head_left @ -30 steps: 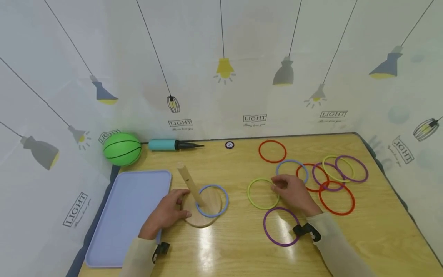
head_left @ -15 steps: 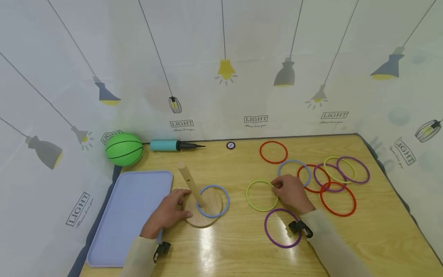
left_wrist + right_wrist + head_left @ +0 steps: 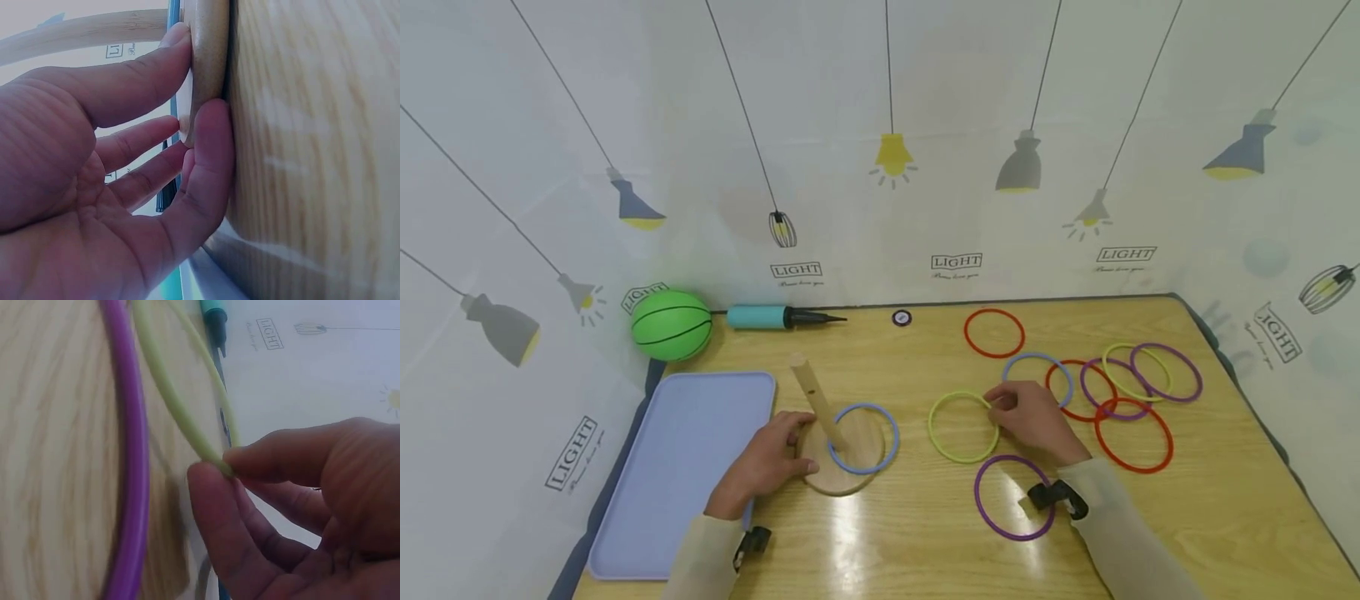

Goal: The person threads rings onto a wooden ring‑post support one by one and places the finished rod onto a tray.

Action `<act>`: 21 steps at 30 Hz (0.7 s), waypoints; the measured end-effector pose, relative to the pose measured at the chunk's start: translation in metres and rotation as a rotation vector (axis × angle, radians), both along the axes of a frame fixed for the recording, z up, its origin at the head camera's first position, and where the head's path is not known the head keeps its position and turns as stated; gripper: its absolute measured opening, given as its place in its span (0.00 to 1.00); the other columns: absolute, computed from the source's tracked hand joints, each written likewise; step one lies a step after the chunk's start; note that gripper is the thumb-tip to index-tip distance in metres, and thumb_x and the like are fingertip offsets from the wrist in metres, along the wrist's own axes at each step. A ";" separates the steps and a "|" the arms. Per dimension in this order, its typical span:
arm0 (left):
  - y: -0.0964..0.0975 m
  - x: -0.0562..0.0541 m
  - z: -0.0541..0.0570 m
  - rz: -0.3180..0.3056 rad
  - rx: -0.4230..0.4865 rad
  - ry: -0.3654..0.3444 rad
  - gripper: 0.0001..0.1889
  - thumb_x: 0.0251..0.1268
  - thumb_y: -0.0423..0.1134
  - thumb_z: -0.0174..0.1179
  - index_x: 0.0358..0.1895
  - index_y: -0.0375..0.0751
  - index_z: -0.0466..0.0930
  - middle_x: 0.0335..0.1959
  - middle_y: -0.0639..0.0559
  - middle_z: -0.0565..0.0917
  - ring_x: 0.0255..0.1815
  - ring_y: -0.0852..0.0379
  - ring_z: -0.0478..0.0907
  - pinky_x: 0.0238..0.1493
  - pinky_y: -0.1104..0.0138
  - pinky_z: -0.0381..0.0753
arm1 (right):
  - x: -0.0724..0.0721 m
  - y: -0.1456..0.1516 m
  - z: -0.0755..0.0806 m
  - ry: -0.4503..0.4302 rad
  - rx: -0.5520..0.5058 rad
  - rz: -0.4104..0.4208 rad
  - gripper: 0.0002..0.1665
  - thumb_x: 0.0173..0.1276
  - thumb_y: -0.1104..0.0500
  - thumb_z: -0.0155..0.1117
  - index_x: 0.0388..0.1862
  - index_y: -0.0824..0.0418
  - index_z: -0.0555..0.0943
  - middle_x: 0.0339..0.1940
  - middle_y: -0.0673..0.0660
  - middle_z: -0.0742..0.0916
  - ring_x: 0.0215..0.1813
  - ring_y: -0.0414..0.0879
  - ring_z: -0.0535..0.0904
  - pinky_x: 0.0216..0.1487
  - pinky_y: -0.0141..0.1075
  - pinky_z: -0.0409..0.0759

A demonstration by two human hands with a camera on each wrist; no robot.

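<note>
Seemingly mid-pickup: our right hand [image 3: 1033,419] pinched yellow ring [image 3: 180,420] right of peg stand [image 3: 825,417].
Our left hand [image 3: 767,454] gripped stand's base [image 3: 838,482]; next likely called for lifting pegward.

Yellow-green rings [image 3: 930,422], two; wooden peg stand [image 3: 819,404], one; red rings [image 3: 966,334], three; purple rings [image 3: 977,493], three; blue rings [image 3: 897,437], two; tray [image 3: 688,467], one; basketball [image 3: 672,326], one; hand pump [image 3: 759,317], one; disc [image 3: 902,317], one.

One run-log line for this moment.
left hand: holds wooden base | right hand: pinches yellow-green ring | one blue ring: around post | green ball: beyond tray
</note>
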State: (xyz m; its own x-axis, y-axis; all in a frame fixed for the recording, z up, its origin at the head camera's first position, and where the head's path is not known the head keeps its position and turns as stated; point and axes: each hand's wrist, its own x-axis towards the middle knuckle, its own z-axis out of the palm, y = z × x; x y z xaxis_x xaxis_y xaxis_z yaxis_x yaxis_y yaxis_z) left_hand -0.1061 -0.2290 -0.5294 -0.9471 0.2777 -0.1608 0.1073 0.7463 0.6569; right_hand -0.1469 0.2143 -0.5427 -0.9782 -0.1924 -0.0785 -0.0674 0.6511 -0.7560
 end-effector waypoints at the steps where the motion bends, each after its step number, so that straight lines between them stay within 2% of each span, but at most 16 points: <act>1: 0.000 0.000 0.000 -0.001 -0.002 0.005 0.38 0.58 0.37 0.80 0.72 0.39 0.75 0.65 0.41 0.80 0.55 0.46 0.82 0.56 0.52 0.81 | 0.000 0.000 0.000 -0.015 -0.032 0.000 0.14 0.69 0.62 0.69 0.52 0.62 0.89 0.38 0.57 0.92 0.35 0.43 0.87 0.36 0.36 0.85; 5: -0.001 -0.001 0.000 -0.012 -0.012 0.018 0.38 0.58 0.38 0.80 0.72 0.39 0.75 0.65 0.40 0.81 0.54 0.46 0.83 0.55 0.52 0.82 | 0.001 0.000 0.000 -0.072 -0.165 0.010 0.16 0.72 0.63 0.68 0.57 0.65 0.87 0.39 0.61 0.91 0.31 0.47 0.87 0.32 0.37 0.86; 11: -0.001 -0.002 0.001 -0.009 -0.014 0.009 0.38 0.58 0.37 0.80 0.72 0.39 0.75 0.65 0.40 0.80 0.54 0.46 0.83 0.56 0.52 0.82 | 0.001 -0.002 0.011 -0.146 -0.289 0.001 0.20 0.74 0.64 0.67 0.62 0.68 0.83 0.44 0.67 0.89 0.36 0.52 0.89 0.36 0.42 0.90; 21: -0.001 -0.001 -0.002 -0.010 -0.026 0.017 0.38 0.57 0.38 0.81 0.72 0.39 0.76 0.64 0.41 0.81 0.53 0.48 0.81 0.56 0.53 0.80 | 0.008 -0.010 0.039 -0.161 -0.448 -0.009 0.21 0.76 0.64 0.68 0.64 0.72 0.80 0.43 0.63 0.83 0.39 0.48 0.89 0.43 0.47 0.91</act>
State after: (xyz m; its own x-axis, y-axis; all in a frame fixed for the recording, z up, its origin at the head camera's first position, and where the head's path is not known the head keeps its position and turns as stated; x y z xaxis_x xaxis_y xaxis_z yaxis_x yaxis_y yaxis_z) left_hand -0.1069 -0.2301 -0.5318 -0.9470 0.2829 -0.1523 0.1255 0.7620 0.6353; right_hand -0.1390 0.2047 -0.5036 -0.9622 -0.2336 -0.1403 0.0776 0.2585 -0.9629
